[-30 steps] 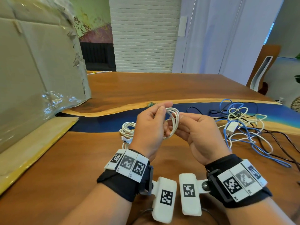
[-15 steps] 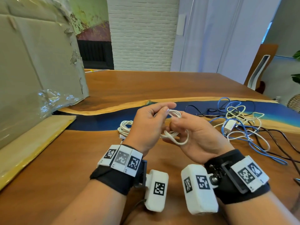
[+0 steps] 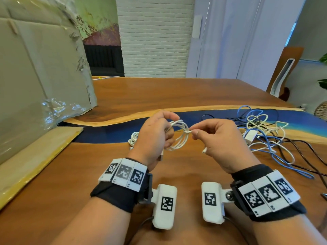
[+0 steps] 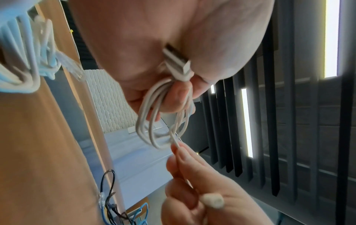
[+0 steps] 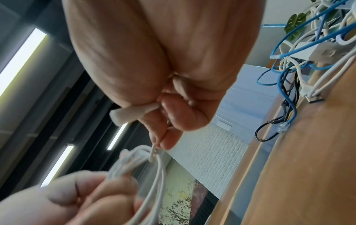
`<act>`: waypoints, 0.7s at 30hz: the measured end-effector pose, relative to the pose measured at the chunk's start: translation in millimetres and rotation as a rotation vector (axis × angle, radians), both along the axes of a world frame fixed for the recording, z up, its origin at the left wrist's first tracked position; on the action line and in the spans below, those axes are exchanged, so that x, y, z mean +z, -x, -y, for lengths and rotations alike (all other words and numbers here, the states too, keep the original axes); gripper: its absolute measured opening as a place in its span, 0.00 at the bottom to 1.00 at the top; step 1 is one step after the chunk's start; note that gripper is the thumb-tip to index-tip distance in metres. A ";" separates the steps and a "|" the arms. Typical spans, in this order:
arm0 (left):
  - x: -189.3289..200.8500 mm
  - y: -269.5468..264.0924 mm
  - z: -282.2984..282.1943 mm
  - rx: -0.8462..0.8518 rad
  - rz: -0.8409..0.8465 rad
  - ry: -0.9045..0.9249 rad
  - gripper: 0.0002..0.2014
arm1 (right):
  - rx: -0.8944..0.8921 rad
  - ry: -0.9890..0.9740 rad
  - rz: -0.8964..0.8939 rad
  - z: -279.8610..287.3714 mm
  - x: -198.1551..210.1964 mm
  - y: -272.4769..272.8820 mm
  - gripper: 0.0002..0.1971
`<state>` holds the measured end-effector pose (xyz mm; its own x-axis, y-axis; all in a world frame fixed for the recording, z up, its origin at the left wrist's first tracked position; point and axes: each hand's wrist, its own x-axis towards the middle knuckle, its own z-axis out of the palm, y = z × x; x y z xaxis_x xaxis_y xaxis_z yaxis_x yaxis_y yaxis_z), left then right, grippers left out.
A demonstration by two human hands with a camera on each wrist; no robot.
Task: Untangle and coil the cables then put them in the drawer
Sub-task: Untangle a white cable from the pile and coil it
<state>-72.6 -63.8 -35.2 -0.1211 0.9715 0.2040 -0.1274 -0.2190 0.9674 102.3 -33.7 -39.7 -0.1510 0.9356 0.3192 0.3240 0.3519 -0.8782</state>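
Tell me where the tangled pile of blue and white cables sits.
In the head view the tangled cable pile lies on the table, far right, just beyond the right hand.

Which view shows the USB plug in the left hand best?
Left wrist: the USB plug sits sharp between the left hand's palm and fingers, above the white coil. Head shows only its tip under the hand; right wrist doesn't show it.

The table (image 3: 159,96) is of brown wood, with a blue band and a pale edge running across it. On its right part lies a tangle of cables (image 3: 265,131), blue, white and black, with a white adapter (image 3: 250,136) among them. A small white coil (image 3: 133,138) lies near the middle. At the left a cardboard box (image 3: 35,76) stands on the table, its flap (image 3: 31,156) lying flat.
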 end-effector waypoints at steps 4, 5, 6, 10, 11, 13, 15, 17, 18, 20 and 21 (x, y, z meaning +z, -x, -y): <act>-0.3 6.8 0.5 -0.059 -0.125 0.142 0.18 | 0.062 0.043 -0.103 -0.6 5.4 -7.9 0.07; -1.1 7.8 -0.3 -0.055 -0.170 0.161 0.20 | 0.077 0.056 -0.138 0.0 7.0 -9.6 0.06; -1.6 8.3 -1.6 -0.038 -0.203 0.174 0.21 | 0.088 0.060 -0.162 0.8 8.5 -10.9 0.06; -1.3 11.1 -5.1 0.035 -0.165 0.219 0.22 | 0.093 0.032 -0.126 2.8 11.7 -14.0 0.06; -0.5 11.4 -5.8 0.037 -0.096 0.226 0.21 | 0.091 0.024 -0.073 2.5 11.6 -14.5 0.06; 1.8 10.0 -6.0 0.023 0.050 0.219 0.21 | 0.096 0.013 0.091 2.1 10.7 -13.2 0.06; 2.6 5.1 -5.3 -0.009 0.145 0.203 0.21 | 0.074 -0.006 0.239 1.7 8.2 -8.9 0.04; 2.2 -2.2 -3.7 -0.052 0.232 0.185 0.21 | 0.022 -0.046 0.293 1.4 5.9 -4.3 0.04; 2.3 -5.6 -3.0 -0.075 0.286 0.175 0.20 | 0.001 -0.065 0.276 1.4 5.3 -2.7 0.04; 3.8 -10.5 -1.3 -0.115 0.377 0.152 0.20 | -0.015 -0.068 0.176 3.0 3.9 0.9 0.05; 5.0 -11.7 -0.9 -0.125 0.404 0.141 0.20 | -0.005 -0.047 0.099 4.3 3.0 3.4 0.05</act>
